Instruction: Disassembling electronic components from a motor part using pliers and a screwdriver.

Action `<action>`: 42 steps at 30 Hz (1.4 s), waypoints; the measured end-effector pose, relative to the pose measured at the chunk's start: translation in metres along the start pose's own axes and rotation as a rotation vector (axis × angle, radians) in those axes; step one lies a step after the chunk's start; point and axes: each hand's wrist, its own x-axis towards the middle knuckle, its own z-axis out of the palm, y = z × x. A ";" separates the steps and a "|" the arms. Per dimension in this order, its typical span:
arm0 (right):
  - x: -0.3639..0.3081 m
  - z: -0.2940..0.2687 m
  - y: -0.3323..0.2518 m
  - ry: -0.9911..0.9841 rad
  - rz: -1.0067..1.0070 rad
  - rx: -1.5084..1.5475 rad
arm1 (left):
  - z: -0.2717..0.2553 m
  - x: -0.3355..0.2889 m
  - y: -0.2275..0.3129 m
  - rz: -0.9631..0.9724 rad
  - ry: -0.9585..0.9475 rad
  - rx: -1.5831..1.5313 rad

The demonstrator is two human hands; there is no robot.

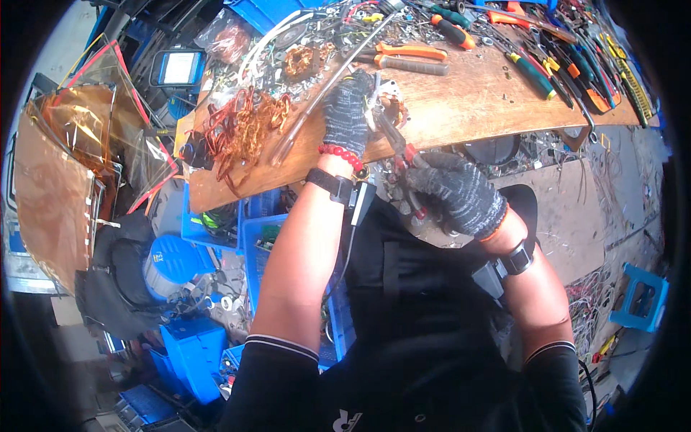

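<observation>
My left hand (347, 109), in a grey knit glove, is over the wooden workbench (461, 101) near its front edge. Its fingers are closed on a small white and copper-coloured part (389, 95), whose exact kind I cannot make out. My right hand (458, 193), gloved alike, grips a pair of pliers (403, 150) with red on the handles. The plier jaws reach up to the part, beside my left fingers. Left of that hand lies a long screwdriver (306, 119), and a tangled heap of copper wire (248, 126) is farther left.
Orange-handled pliers (412, 59) and an orange-black screwdriver (453, 32) lie beyond my hands. More hand tools (568, 65) crowd the bench's right. Metal scraps (288, 43) cover the back left. Blue crates (191, 353) and a blue stool (640, 297) stand below.
</observation>
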 end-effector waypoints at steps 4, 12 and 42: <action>0.004 -0.004 0.002 -0.016 -0.108 -0.155 | 0.002 -0.001 0.004 0.026 -0.011 -0.078; 0.006 -0.016 -0.005 -0.056 -0.356 -0.761 | -0.001 -0.006 0.010 0.009 0.022 -0.234; -0.040 -0.004 -0.020 0.169 0.294 -0.197 | 0.006 -0.045 0.093 0.661 -0.178 0.759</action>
